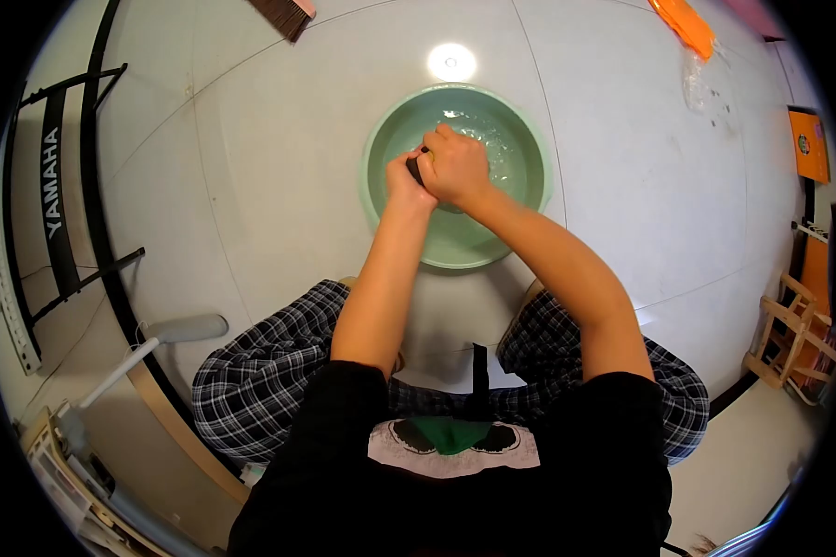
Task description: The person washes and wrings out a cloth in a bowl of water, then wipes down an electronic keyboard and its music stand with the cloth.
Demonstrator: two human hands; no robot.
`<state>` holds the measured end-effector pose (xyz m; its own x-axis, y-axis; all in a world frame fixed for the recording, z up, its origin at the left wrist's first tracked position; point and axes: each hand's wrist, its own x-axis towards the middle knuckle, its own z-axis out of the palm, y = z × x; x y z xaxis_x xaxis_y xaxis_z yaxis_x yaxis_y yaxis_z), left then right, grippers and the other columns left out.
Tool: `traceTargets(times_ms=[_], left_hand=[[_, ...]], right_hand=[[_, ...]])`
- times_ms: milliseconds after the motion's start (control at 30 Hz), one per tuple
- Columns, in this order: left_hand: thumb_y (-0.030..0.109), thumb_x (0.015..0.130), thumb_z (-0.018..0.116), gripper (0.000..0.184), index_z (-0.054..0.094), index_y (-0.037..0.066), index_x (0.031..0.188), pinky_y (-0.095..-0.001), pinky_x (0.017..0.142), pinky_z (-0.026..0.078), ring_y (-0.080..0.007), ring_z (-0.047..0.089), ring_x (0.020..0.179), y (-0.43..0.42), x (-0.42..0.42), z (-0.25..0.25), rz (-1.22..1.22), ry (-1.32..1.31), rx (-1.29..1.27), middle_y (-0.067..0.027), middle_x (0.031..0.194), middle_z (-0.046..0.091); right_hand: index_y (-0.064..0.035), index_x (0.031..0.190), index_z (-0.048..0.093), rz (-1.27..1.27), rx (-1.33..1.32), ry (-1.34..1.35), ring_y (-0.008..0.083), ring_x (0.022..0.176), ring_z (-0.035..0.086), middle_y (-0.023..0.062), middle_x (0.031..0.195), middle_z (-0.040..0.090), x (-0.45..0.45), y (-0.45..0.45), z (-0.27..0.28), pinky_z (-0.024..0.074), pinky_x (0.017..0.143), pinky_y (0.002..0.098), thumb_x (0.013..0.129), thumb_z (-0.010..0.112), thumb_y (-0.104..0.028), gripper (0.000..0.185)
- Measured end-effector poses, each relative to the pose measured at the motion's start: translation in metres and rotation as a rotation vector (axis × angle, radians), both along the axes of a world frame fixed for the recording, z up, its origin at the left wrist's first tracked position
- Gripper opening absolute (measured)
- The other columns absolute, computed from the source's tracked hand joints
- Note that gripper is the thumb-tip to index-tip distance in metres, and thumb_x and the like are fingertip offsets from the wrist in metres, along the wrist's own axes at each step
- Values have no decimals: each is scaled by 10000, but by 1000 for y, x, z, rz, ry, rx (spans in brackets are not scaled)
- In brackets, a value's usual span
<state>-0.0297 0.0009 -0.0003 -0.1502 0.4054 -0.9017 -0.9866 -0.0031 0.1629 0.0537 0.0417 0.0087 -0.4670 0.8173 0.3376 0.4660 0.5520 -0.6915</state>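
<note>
Floor of pale, glossy tiles (279, 167) spreads under everything, with a round patch of reflected light just beyond the basin. At the far left stands a black metal stand lettered YAMAHA (58, 186). Two knees in black-and-white plaid trousers (260, 371) are bent wide apart at the near side, below a black short-sleeved top with a green-and-white print (450, 511).

Between the knees and the light patch sits a round, pale green basin (464, 252), its inside wet and glinting, with clear water in it. Toward the right edge are a light wooden frame with slats (790, 325) and, farther up, a flat orange box (809, 146). A grey rounded head on a pale arm (189, 329) lies left of the plaid knee. At the top are a bright orange wrapper (685, 26) beside clear crumpled plastic (695, 82), and a brush with dark brown bristles (286, 17).

Both hands meet over the basin, pressed together. The right hand (458, 165) is folded into a fist, and the left hand (405, 178) curls in from its side; its fingertips are hidden. Smallest is the small dark object (415, 170) clasped between them, above the basin's left half; what it is, I cannot tell.
</note>
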Motion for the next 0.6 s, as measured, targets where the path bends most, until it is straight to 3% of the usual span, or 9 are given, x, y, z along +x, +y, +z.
traceTargets(times_ms=[167,300,433,600], left_hand=[[111,747,442,192,546,36,890,-380,734,507,-261,580,849,5,7,8,-21,-17,-30,-95,917,567],[101,763,402,110,508,74,748,-375,708,502,-246,567,794,8,8,2,-67,-49,-21,-82,862,564],[98,780,360,162,454,111,649,-370,687,502,-228,549,733,8,13,0,-53,-50,-71,-72,822,557],[113,793,363,159,471,104,676,-366,672,503,-225,552,731,6,15,5,-103,-28,-93,-70,818,555]], right_hand=[[-75,626,540,42,43,-16,272,475,504,95,629,507,7,5,3,408,415,385,651,581,-153,92],[-72,632,541,6,54,5,271,470,500,93,631,509,14,4,-4,400,410,386,649,576,-149,86],[-70,641,547,7,52,-25,267,463,500,90,640,517,19,1,-8,404,413,384,649,578,-153,90],[-69,644,542,8,47,-47,269,460,501,92,642,520,21,-1,-11,414,419,384,655,580,-157,97]])
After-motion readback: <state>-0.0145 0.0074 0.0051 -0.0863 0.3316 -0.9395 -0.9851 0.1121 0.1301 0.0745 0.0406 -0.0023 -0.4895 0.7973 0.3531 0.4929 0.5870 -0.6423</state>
